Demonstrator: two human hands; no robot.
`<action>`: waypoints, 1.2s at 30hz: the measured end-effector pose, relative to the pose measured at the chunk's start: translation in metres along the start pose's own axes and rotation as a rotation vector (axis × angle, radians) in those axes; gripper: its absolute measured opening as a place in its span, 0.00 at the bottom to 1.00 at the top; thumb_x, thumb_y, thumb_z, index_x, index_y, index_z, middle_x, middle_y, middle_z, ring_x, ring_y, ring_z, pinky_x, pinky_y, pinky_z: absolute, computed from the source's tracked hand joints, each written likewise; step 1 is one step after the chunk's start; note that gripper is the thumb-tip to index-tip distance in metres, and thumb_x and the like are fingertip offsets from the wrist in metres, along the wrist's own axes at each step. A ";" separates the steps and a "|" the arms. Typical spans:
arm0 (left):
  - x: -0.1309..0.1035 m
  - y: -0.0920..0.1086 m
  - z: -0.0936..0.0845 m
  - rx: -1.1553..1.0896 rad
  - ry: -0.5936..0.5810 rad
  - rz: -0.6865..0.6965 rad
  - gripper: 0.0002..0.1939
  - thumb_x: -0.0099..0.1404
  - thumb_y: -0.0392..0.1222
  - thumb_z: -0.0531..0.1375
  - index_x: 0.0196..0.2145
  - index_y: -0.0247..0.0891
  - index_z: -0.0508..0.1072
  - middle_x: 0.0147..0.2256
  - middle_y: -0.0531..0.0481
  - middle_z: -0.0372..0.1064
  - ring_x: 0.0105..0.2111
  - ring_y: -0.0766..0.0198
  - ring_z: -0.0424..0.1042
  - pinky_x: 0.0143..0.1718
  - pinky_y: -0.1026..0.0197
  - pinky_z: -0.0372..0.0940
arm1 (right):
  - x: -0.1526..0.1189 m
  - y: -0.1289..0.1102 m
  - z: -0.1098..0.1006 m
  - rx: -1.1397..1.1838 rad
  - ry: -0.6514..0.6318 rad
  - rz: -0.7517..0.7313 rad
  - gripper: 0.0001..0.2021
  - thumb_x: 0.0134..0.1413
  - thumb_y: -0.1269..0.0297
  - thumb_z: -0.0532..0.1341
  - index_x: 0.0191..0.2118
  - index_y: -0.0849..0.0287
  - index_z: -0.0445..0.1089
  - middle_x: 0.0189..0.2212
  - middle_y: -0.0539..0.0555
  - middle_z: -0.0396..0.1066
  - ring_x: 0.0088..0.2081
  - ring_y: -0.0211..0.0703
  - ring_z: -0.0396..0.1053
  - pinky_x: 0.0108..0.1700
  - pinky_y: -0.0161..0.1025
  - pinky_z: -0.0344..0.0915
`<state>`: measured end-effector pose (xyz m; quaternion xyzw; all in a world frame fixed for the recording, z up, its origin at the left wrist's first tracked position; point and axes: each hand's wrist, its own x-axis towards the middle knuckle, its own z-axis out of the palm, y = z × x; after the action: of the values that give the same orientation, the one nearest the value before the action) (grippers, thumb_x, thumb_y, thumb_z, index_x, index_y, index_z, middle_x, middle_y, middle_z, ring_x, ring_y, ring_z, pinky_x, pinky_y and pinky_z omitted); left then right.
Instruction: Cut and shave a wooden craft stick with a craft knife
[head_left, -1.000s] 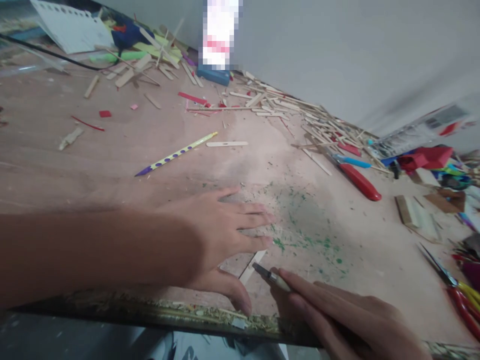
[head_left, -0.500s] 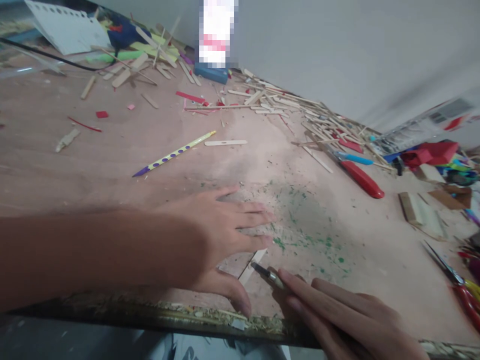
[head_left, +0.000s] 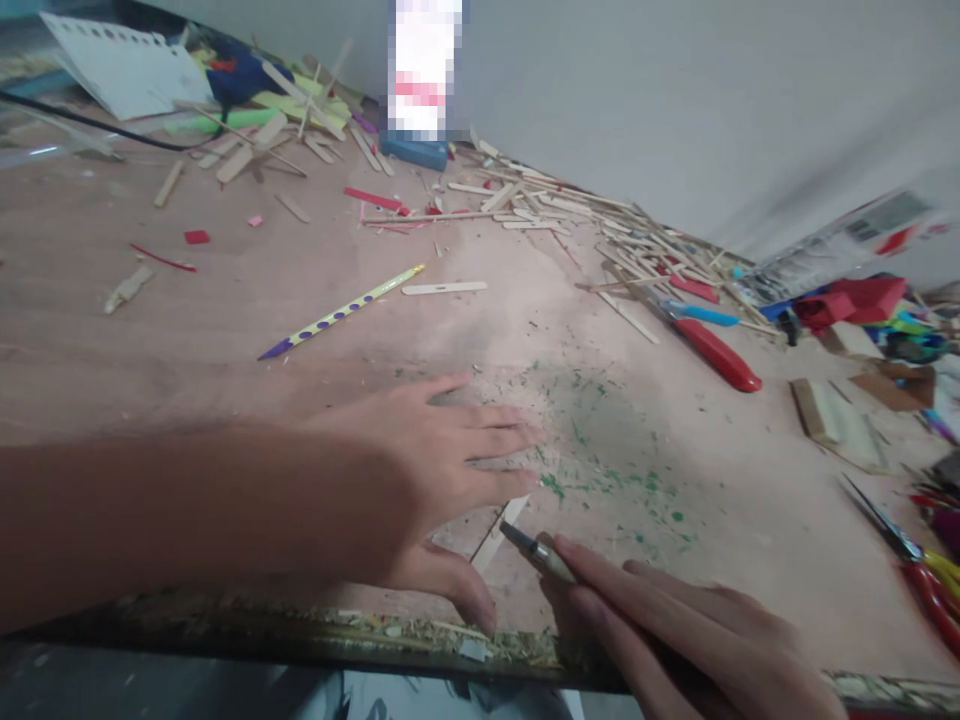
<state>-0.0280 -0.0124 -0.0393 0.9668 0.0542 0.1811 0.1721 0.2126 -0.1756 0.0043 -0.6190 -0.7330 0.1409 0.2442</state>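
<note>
My left hand (head_left: 442,465) lies palm down near the front edge of the table, its fingers spread. Between its thumb and index finger runs a flat wooden craft stick (head_left: 491,545), set at a slant; the index fingertip is close to its upper end, and whether it presses on it I cannot tell. My right hand (head_left: 675,630) is closed around a craft knife (head_left: 551,560) with a pale handle and a metal collar. The blade's tip touches, or is just over, the middle of the stick.
A yellow pencil with purple dots (head_left: 341,315) and another craft stick (head_left: 444,288) lie beyond my left hand. Many sticks (head_left: 555,205) are heaped along the wall. At right are a red-handled knife (head_left: 716,355), a wood block (head_left: 821,410) and scissors (head_left: 904,545). Green specks (head_left: 637,485) dot the tabletop.
The whole view has shifted slightly, so things sit a little further left. Both hands keep nearly the same pose, and the blade stays at the stick.
</note>
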 end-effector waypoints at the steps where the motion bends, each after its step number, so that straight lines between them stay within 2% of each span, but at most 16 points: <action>1: 0.000 0.000 0.000 0.001 0.011 0.003 0.42 0.73 0.72 0.63 0.68 0.34 0.74 0.73 0.38 0.64 0.75 0.46 0.63 0.79 0.38 0.50 | 0.002 -0.002 0.001 -0.018 0.008 -0.005 0.17 0.68 0.48 0.68 0.57 0.45 0.85 0.30 0.57 0.84 0.30 0.55 0.85 0.25 0.40 0.80; 5: 0.000 -0.001 0.002 -0.005 0.016 0.016 0.42 0.75 0.72 0.62 0.68 0.33 0.74 0.73 0.36 0.64 0.74 0.45 0.63 0.79 0.38 0.47 | 0.009 -0.007 0.004 -0.029 0.035 -0.013 0.20 0.68 0.44 0.67 0.56 0.47 0.85 0.28 0.57 0.82 0.28 0.52 0.83 0.25 0.39 0.78; 8: 0.001 0.000 0.002 0.003 -0.005 0.006 0.41 0.76 0.72 0.60 0.68 0.33 0.74 0.73 0.37 0.63 0.75 0.46 0.63 0.80 0.39 0.45 | 0.006 -0.006 0.003 -0.012 0.033 0.001 0.19 0.69 0.46 0.67 0.56 0.48 0.85 0.27 0.56 0.81 0.26 0.50 0.81 0.24 0.38 0.76; 12: 0.002 0.002 0.000 0.003 -0.036 -0.018 0.39 0.77 0.70 0.59 0.68 0.34 0.74 0.74 0.38 0.62 0.75 0.47 0.61 0.81 0.40 0.42 | -0.005 0.002 -0.001 0.080 -0.090 0.019 0.15 0.74 0.61 0.63 0.59 0.51 0.82 0.28 0.51 0.81 0.24 0.41 0.78 0.25 0.33 0.74; 14: 0.002 0.002 -0.002 -0.003 -0.063 -0.024 0.39 0.77 0.69 0.61 0.70 0.35 0.72 0.74 0.38 0.62 0.76 0.47 0.60 0.81 0.39 0.42 | -0.009 0.006 -0.003 0.114 -0.147 0.019 0.17 0.76 0.68 0.61 0.63 0.51 0.79 0.30 0.49 0.80 0.24 0.36 0.77 0.27 0.32 0.73; 16: 0.003 0.002 -0.004 -0.009 -0.080 -0.025 0.39 0.77 0.68 0.61 0.70 0.35 0.72 0.74 0.38 0.61 0.77 0.47 0.59 0.81 0.38 0.42 | -0.011 0.009 -0.003 0.131 -0.173 0.000 0.20 0.75 0.70 0.61 0.67 0.51 0.75 0.30 0.47 0.80 0.25 0.34 0.76 0.27 0.31 0.71; 21: 0.003 0.001 -0.006 -0.040 -0.102 -0.044 0.38 0.76 0.68 0.63 0.69 0.36 0.73 0.75 0.38 0.58 0.77 0.47 0.59 0.81 0.38 0.41 | -0.005 0.009 0.000 0.145 -0.174 -0.029 0.21 0.75 0.71 0.61 0.68 0.50 0.75 0.30 0.48 0.79 0.24 0.33 0.76 0.26 0.29 0.69; 26: 0.004 0.001 -0.006 -0.052 -0.076 -0.047 0.39 0.74 0.70 0.64 0.68 0.36 0.74 0.74 0.37 0.61 0.76 0.47 0.61 0.80 0.38 0.45 | 0.001 0.008 -0.002 0.145 -0.144 -0.042 0.20 0.74 0.70 0.62 0.65 0.50 0.78 0.26 0.48 0.78 0.22 0.36 0.75 0.23 0.29 0.68; 30: 0.004 0.001 -0.006 -0.050 -0.069 -0.046 0.38 0.76 0.70 0.62 0.68 0.36 0.74 0.74 0.37 0.61 0.76 0.48 0.61 0.80 0.40 0.45 | -0.002 0.011 -0.002 0.136 -0.147 -0.068 0.22 0.74 0.71 0.62 0.68 0.49 0.76 0.28 0.48 0.77 0.23 0.35 0.75 0.24 0.29 0.68; 36: 0.003 0.000 -0.005 -0.054 -0.089 -0.045 0.42 0.73 0.72 0.63 0.68 0.36 0.74 0.75 0.37 0.59 0.76 0.47 0.60 0.80 0.37 0.45 | -0.006 0.012 -0.002 0.184 -0.192 0.003 0.23 0.75 0.70 0.62 0.69 0.43 0.74 0.30 0.45 0.78 0.26 0.32 0.76 0.28 0.28 0.70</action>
<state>-0.0268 -0.0106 -0.0333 0.9674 0.0632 0.1355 0.2044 0.2248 -0.1790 -0.0015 -0.5786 -0.7363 0.2663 0.2284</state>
